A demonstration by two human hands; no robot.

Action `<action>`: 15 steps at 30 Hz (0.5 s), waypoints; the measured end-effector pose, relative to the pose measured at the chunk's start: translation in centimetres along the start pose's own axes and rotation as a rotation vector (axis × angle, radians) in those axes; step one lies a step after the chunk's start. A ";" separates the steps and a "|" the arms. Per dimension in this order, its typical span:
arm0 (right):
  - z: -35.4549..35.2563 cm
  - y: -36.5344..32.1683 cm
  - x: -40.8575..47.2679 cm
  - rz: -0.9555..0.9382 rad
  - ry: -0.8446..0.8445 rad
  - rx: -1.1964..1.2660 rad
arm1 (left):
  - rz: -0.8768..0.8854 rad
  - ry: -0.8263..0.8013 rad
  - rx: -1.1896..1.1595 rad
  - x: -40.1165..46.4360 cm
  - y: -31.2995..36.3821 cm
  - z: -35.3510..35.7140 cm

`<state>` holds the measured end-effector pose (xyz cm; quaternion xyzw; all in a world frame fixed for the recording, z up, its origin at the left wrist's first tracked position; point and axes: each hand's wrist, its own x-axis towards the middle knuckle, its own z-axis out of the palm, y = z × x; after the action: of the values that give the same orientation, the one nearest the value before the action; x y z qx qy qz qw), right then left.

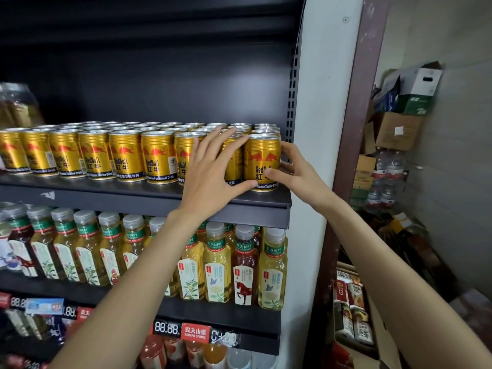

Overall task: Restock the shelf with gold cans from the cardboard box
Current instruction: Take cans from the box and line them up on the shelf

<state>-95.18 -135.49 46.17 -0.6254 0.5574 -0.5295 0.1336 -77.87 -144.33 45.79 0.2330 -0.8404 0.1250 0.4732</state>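
Your right hand (288, 170) grips the end gold can (262, 163) at the shelf's (149, 194) right front corner, thumb across its label. Your left hand (213, 179) lies spread and open against the neighbouring cans (233, 161), thumb tip at the end can's base. Tea bottles (217, 265) stand on the tier below; cardboard boxes (399, 129) are stacked far right.

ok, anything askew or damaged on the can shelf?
Nothing stands out. The gold cans stand upright in even rows on the shelf; the left hand and right hand bracket the rightmost can, also upright.

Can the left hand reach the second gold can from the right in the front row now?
Probably yes: the left hand already lies spread across that gold can, nothing between them, thumb near the rightmost can.
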 end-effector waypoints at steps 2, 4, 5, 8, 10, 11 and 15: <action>-0.4 0.2 0.2 -0.003 -0.023 -0.012 | -0.004 -0.001 0.006 0.0 0.1 0.0; -0.6 0.4 0.2 -0.018 -0.030 -0.023 | 0.000 0.000 0.019 0.1 0.2 0.0; -0.6 0.4 0.2 -0.025 -0.026 -0.024 | 0.002 0.001 0.025 0.1 0.3 0.1; -0.3 0.5 0.1 -0.042 -0.010 -0.033 | -0.004 -0.002 0.049 0.1 0.3 0.2; -0.2 0.4 0.0 -0.039 0.000 -0.022 | -0.008 -0.011 0.057 0.1 0.4 0.1; -0.2 0.4 0.0 -0.030 0.006 -0.011 | -0.005 -0.017 0.053 0.1 0.4 0.1; 0.1 -0.2 -0.6 -0.017 0.038 0.006 | -0.007 -0.030 -0.027 -0.3 -0.3 -0.8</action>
<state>-94.88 -134.98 45.95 -0.6194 0.5529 -0.5441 0.1206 -77.02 -144.23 45.95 0.2313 -0.8481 0.1084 0.4642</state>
